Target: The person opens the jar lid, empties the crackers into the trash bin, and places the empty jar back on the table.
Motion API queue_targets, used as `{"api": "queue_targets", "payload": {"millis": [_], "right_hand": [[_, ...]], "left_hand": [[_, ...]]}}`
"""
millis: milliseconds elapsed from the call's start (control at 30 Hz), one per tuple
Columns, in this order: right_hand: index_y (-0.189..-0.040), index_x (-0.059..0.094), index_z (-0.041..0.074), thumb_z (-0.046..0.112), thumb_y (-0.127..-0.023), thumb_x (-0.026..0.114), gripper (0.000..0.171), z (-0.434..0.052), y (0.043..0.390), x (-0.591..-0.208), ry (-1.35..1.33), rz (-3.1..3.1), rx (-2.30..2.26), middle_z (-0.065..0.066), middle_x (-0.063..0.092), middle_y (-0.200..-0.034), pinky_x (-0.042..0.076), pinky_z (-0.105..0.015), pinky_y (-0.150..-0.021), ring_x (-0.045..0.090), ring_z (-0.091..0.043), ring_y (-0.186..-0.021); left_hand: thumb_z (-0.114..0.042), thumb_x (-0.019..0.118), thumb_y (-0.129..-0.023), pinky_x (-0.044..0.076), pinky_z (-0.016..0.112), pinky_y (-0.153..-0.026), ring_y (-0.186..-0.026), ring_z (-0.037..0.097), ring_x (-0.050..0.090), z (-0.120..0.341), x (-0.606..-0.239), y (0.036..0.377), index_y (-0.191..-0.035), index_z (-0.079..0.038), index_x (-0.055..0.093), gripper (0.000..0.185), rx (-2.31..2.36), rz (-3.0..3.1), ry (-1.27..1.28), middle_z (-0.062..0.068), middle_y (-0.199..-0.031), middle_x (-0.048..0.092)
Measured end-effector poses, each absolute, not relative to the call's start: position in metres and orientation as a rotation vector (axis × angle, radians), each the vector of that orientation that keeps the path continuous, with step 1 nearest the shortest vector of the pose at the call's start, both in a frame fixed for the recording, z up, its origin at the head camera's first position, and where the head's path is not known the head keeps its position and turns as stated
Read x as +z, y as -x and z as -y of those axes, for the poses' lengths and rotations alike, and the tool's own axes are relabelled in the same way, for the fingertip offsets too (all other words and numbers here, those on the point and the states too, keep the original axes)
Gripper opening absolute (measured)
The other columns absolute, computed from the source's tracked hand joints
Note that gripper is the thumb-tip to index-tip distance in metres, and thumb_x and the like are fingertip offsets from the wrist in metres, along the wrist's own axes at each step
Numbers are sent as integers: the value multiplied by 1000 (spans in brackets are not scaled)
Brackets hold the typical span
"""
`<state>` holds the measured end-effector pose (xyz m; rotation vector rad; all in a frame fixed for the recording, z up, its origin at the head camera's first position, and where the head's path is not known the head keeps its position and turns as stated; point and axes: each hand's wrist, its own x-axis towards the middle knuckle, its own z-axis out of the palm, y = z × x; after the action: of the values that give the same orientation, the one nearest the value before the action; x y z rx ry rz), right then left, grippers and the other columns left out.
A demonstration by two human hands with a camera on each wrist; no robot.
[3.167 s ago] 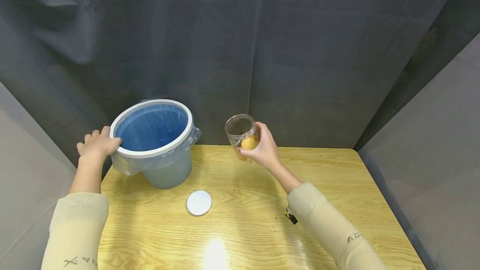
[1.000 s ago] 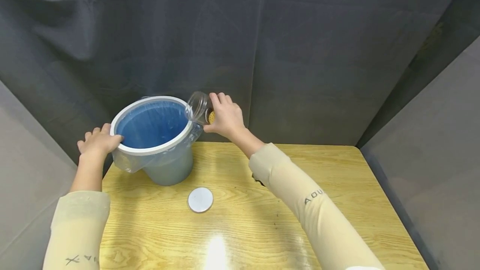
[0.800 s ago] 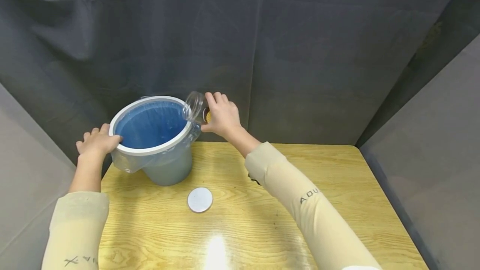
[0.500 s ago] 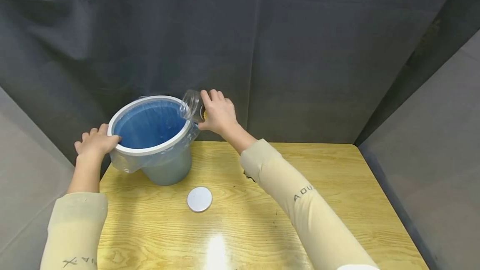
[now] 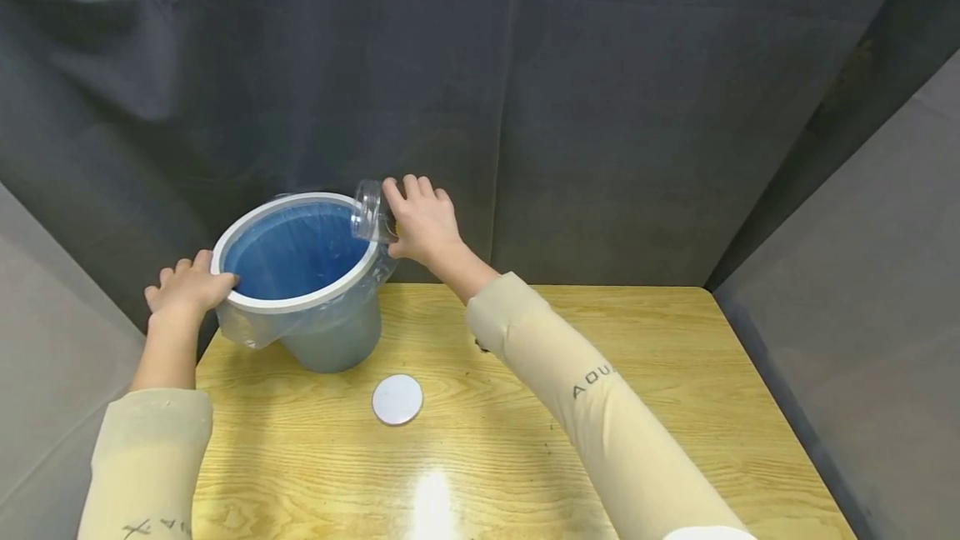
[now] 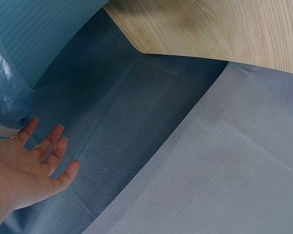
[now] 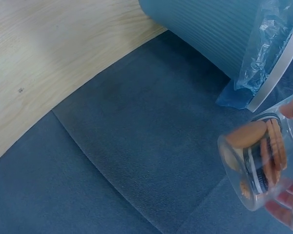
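Observation:
A grey bin (image 5: pixel 330 340) with a white rim and a blue plastic liner (image 5: pixel 292 252) stands at the table's back left. My left hand (image 5: pixel 187 290) rests against its left rim; in the left wrist view this hand (image 6: pixel 24 165) has its fingers straight and spread beside the bin wall (image 6: pixel 39 34). My right hand (image 5: pixel 422 219) grips a clear jar (image 5: pixel 367 211), tipped on its side with its mouth over the bin's right rim. In the right wrist view the jar (image 7: pixel 256 161) holds several round orange-brown biscuits. A white round lid (image 5: pixel 397 399) lies flat on the table.
The wooden table (image 5: pixel 675 373) is enclosed by dark grey cloth at the back and lighter grey panels at both sides. The liner's loose plastic (image 7: pixel 263 44) hangs outside the bin (image 7: pixel 210 29). A light glare lies on the table's near edge.
My right hand has carried the jar from above the table up and left to the bin, tipping it over the rim. The left hand has stayed on the rim.

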<state>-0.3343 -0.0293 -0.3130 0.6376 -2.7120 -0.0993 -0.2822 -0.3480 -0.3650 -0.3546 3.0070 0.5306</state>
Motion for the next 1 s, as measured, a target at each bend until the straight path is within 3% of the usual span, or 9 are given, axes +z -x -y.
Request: {"api": "queue_targets", "payload": {"millis": [1000], "right_hand": [[-132,27,22,46,-68,72,82,49,333,-305,-686,2671,-272,-6,38,-126,35,-39,-94,37,-23,-115]], "left_hand": [[-40,42,-88,16,70,-88,-112,56,18,347,-365,280,-136,7,20,71,548,-3016,354,40,-127,24]]}}
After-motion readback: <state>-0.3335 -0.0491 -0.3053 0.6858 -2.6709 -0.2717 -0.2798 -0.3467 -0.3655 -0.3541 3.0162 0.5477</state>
